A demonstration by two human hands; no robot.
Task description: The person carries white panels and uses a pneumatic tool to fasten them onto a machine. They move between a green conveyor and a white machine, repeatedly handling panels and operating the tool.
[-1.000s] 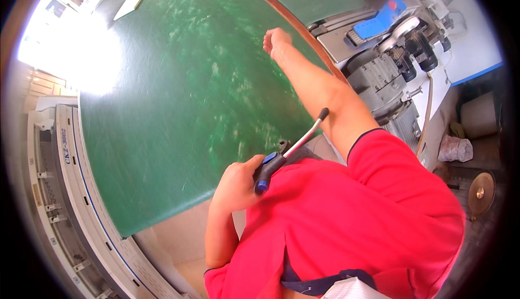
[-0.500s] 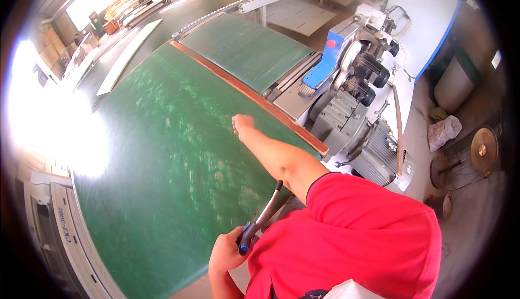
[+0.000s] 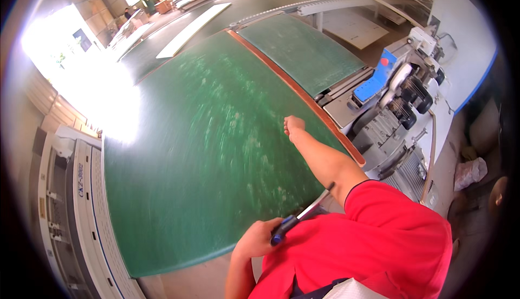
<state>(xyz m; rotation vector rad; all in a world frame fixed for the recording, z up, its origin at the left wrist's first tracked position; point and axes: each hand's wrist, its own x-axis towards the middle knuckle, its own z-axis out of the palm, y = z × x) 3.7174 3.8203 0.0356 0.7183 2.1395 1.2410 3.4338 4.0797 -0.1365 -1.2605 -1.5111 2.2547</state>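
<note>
Head view shows the left hand (image 3: 253,240) closed around the blue handle of a screwdriver (image 3: 301,215), its metal shaft slanting up toward the red sleeve (image 3: 390,228) at the near edge of the green table (image 3: 206,136). The right hand (image 3: 293,126) lies out on the green surface near the brown strip (image 3: 303,96) along the table's right edge, fingers curled; whether that grip holds anything cannot be told. Compared with half a second ago, the right arm reaches further along that edge and the screwdriver sits lower, closer to the body.
</note>
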